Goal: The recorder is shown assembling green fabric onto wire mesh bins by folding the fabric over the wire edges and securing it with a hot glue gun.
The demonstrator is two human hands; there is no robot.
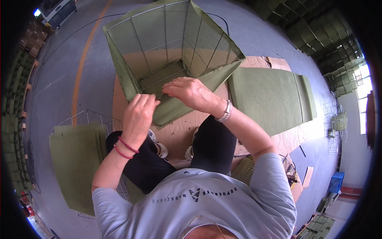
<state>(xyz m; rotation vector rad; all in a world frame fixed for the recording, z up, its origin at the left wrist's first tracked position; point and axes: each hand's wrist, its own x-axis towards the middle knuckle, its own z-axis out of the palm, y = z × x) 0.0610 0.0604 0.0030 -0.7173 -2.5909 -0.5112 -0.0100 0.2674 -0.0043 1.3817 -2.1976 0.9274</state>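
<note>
We see the big wire-frame basket point(175, 51) standing on the brown cardboard sheet point(187, 127) right in front of us, its far and side walls already lined with olive-green fabric point(149, 28), so we judge the covering mostly done. What seems left is the near edge, where a loose fabric flap point(179, 105) hangs over the rim. Our left hand point(139, 113) is curled shut, pinching that flap, while our right hand point(191, 92) presses half-open fingers on it.
</note>
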